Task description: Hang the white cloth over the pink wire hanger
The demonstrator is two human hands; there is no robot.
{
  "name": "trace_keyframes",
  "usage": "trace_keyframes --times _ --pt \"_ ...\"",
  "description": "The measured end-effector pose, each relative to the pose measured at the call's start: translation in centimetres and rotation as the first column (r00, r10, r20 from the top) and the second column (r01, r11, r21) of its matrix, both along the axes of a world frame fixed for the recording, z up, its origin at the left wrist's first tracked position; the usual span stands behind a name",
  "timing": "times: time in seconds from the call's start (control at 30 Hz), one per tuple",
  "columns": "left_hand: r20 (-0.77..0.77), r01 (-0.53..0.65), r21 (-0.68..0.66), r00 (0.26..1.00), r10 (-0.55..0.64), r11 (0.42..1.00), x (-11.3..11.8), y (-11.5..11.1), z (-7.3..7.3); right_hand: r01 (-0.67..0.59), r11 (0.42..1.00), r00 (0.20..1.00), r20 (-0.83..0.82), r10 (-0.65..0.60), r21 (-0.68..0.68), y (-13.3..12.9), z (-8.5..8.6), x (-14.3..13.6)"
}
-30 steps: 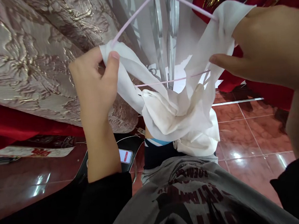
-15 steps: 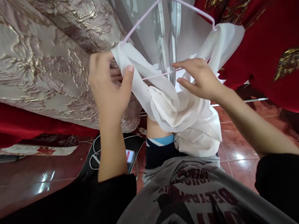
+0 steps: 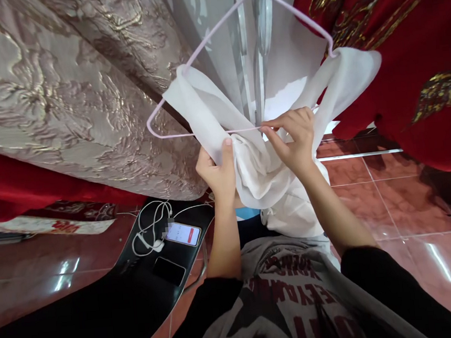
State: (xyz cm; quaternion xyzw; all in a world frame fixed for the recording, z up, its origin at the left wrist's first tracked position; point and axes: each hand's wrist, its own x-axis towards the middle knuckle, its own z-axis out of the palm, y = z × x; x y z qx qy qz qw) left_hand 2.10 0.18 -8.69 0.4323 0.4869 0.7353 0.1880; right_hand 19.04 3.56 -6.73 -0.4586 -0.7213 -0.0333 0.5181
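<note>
A pale pink clothes hanger [image 3: 214, 31] hangs in front of me, its hook beyond the top edge. White cloth [image 3: 203, 100], perhaps a garment, drapes over both shoulders of the hanger and sags in folds between them. My left hand [image 3: 218, 172] grips the left strip of cloth just below the hanger's bottom bar, thumb on top and fingers behind it. With thumb and forefinger, my right hand [image 3: 294, 136] pinches the thin bottom bar near its middle. The lower cloth bunches down towards my lap.
Shiny embossed fabric [image 3: 65, 99] hangs at the left, red fabric with gold sequins [image 3: 407, 79] at the right. A black bench [image 3: 121, 288] at lower left bears a lit phone [image 3: 184, 234], a dark phone [image 3: 169, 271] and a white cable [image 3: 152, 233]. Red tiles [image 3: 355, 205] cover the floor.
My left hand has moved down and right from the hanger's left shoulder onto the cloth strip. My right hand has closed on the bottom bar. The hanger's left corner now shows.
</note>
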Motion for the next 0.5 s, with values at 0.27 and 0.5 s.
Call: trace_keyframes --times 0.27,0.5 --pt "0.158 0.171 -0.15 0.976 -0.147 0.974 -1.3 -1.4 3.3 0.015 0.997 1.0 0.012 -0.015 -0.077 1.0 0.5 1.0" --pt "0.445 0.573 0.044 0.722 -0.53 0.818 -4.8 -2.0 9.4 0.0 0.994 1.0 0.029 0.003 -0.106 0.9 1.1 1.6"
